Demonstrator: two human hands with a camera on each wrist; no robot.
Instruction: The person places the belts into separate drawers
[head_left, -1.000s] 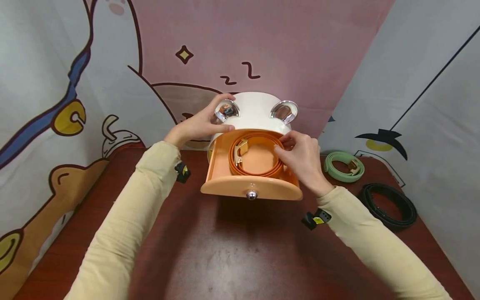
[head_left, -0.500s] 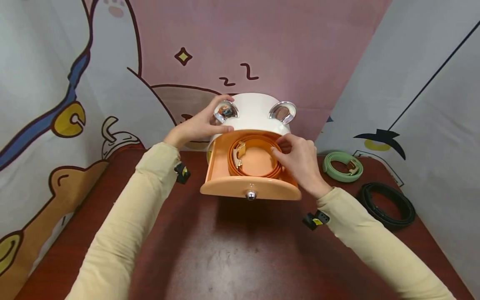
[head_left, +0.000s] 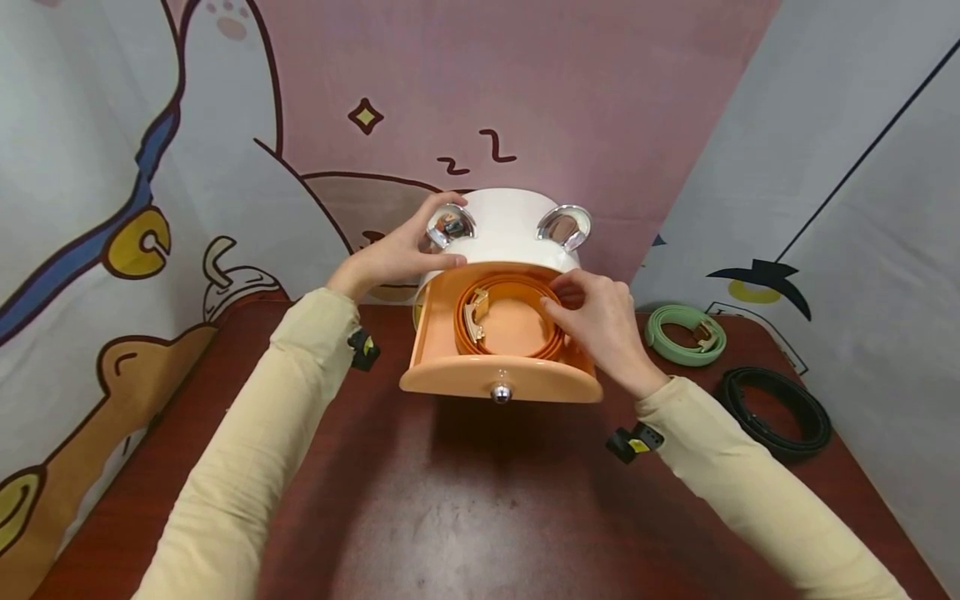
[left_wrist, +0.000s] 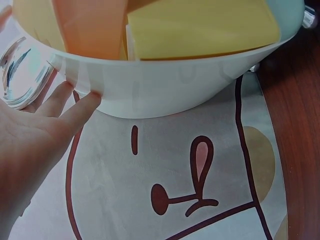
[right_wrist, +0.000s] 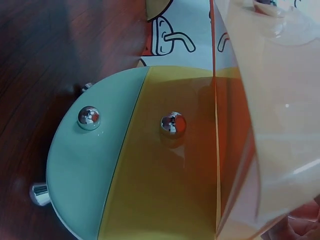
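Note:
A coiled orange belt (head_left: 527,288) with a gold buckle lies in the pulled-out peach drawer (head_left: 450,377) of a white cabinet (head_left: 506,218). My right hand (head_left: 602,318) reaches into the drawer and pinches the coil's right side between thumb and fingers. On the cabinet's upper left my left hand (head_left: 405,248) rests, straight fingers spread around the chrome ear and thumb along the front edge. In the left wrist view, fingertips press the white shell (left_wrist: 160,90). Below the peach drawer, the right wrist view shows a yellow drawer (right_wrist: 150,190) and a mint drawer (right_wrist: 80,165), both with chrome knobs.
A rolled green belt (head_left: 686,335) and a rolled black belt (head_left: 780,414) lie to the right on the dark red table (head_left: 465,517). Behind the cabinet hangs a cartoon-printed cloth (head_left: 600,100). The drawer's chrome knob (head_left: 501,393) juts toward me.
My right hand's thumb and fingers have shifted slightly to the left at the coil's right side. My left hand and the drawer stay in place.

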